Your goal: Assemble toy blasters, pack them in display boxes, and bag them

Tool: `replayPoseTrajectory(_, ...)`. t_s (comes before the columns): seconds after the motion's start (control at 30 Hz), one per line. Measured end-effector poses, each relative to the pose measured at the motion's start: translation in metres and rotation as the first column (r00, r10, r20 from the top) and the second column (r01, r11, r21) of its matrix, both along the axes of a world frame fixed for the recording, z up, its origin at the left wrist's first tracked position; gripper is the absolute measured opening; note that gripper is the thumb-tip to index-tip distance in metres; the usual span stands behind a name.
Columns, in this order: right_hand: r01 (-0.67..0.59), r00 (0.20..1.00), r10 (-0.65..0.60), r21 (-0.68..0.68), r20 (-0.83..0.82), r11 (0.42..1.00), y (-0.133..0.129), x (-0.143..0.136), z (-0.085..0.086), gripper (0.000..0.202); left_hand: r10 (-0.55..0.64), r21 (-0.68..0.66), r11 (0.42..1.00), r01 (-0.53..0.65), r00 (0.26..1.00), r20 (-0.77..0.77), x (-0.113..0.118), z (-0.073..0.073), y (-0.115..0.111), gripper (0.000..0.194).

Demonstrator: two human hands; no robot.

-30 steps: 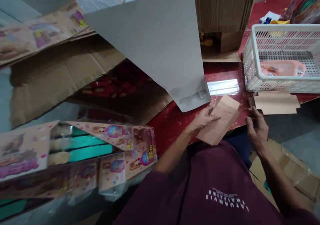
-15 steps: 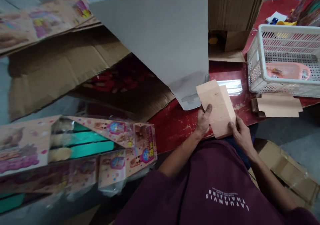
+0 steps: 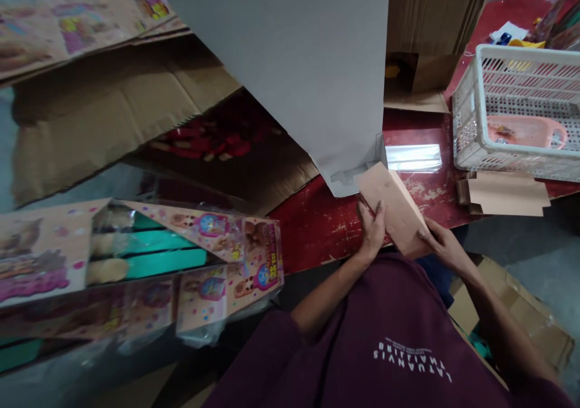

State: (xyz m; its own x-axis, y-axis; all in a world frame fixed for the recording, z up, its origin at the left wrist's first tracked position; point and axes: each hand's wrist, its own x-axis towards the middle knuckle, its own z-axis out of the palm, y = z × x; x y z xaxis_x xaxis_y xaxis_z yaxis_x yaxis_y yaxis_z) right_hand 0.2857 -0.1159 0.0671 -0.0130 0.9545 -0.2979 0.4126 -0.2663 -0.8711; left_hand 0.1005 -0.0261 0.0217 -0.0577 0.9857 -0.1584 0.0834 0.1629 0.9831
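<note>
turned more slantwise, the tan carton [image 3: 395,210] lies between left grip [image 3: 373,231] and right grip [image 3: 444,245], both holding its sides

Pretty dim shot tbh, kinda cool and flat, and I can't tell where the light's coming from. The big grey panel [image 3: 294,63] reads as dull grey. Worst glare is on the clear plastic strips [image 3: 414,158] just right of the panel's bottom end. Left of the panel, the open carton [image 3: 104,118] is deep in shadow inside, so the red pieces [image 3: 217,145] go murky. Tan box [image 3: 394,211] below it looks slightly soft. Printed packages [image 3: 258,257] lower left of it look smeary, with wide-angle stretch toward the edge.
</note>
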Motion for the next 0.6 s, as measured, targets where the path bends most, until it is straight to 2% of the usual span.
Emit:
replayPoseTrajectory(0.07,-0.046,0.973,0.040,0.020,0.227,0.999,-0.004,0.014,-0.005,0.063,0.030,0.174,0.985,0.018,0.961,-0.273,-0.016,0.001,0.004,0.091)
replayPoseTrajectory(0.1,-0.087,0.950,0.079,0.013,0.302,0.996,-0.007,0.020,-0.009,0.064,-0.011,0.219,0.971,0.096,0.934,-0.358,-0.024,0.002,0.005,0.091)
replayPoseTrajectory(0.13,-0.136,0.932,0.130,-0.007,0.339,0.991,-0.011,0.024,-0.012,0.063,-0.124,0.219,0.948,0.231,0.902,-0.414,-0.033,0.004,0.006,0.087)
replayPoseTrajectory(0.2,-0.241,0.909,0.249,-0.066,0.333,0.968,-0.018,0.028,-0.019,0.062,-0.393,0.123,0.859,0.496,0.795,-0.461,-0.048,0.008,0.003,0.073)
replayPoseTrajectory(0.27,-0.316,0.881,0.342,-0.131,0.327,0.940,-0.025,0.025,-0.025,0.060,-0.558,-0.008,0.775,0.632,0.677,-0.479,-0.060,0.009,-0.002,0.062)
replayPoseTrajectory(0.3,-0.321,0.858,0.356,-0.152,0.370,0.935,-0.029,0.022,-0.026,0.059,-0.595,-0.057,0.752,0.657,0.639,-0.488,-0.065,0.010,-0.005,0.056)
replayPoseTrajectory(0.37,-0.246,0.772,0.290,-0.154,0.566,0.957,-0.038,0.015,-0.028,0.056,-0.622,-0.100,0.733,0.672,0.605,-0.496,-0.073,0.009,-0.010,0.045)
replayPoseTrajectory(0.43,-0.117,0.630,0.161,-0.112,0.760,0.987,-0.048,0.006,-0.027,0.054,-0.630,-0.097,0.729,0.677,0.610,-0.481,-0.079,0.010,-0.013,0.039)
replayPoseTrajectory(0.47,-0.064,0.583,0.121,-0.103,0.804,0.993,-0.053,0.002,-0.027,0.054,-0.631,-0.093,0.731,0.676,0.618,-0.469,-0.082,0.011,-0.015,0.038)
replayPoseTrajectory(0.5,-0.026,0.574,0.106,-0.111,0.812,0.993,-0.056,-0.002,-0.027,0.055,-0.631,-0.093,0.736,0.671,0.628,-0.456,-0.085,0.012,-0.016,0.037)
replayPoseTrajectory(0.53,-0.006,0.601,0.106,-0.128,0.792,0.992,-0.059,-0.005,-0.027,0.057,-0.629,-0.095,0.741,0.664,0.638,-0.444,-0.087,0.013,-0.017,0.037)
replayPoseTrajectory(0.6,-0.005,0.691,0.106,-0.142,0.715,0.990,-0.060,-0.009,-0.030,0.059,-0.622,-0.106,0.753,0.650,0.650,-0.436,-0.091,0.016,-0.021,0.036)
